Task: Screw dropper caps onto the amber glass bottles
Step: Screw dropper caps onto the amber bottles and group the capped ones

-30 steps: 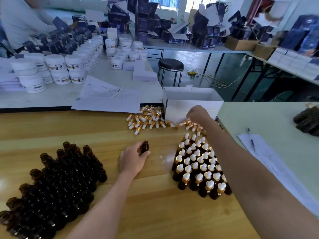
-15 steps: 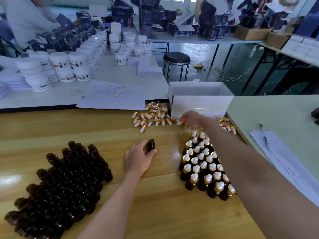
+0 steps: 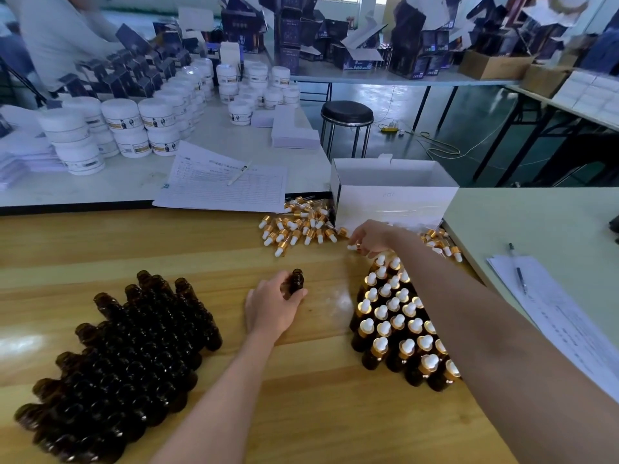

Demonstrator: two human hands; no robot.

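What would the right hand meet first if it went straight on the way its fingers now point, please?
Most likely the pile of loose caps just beyond the right hand, left of the white box: its fingers point left and away along the table. With one view, depth is uncertain.

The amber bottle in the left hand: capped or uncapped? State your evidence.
Uncapped. The bottle in the left hand shows a bare open neck, nothing screwed on.

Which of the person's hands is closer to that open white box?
Right. The right hand lies just in front of the white box, pinching a dropper cap; the left hand sits nearer the camera, holding a bottle.
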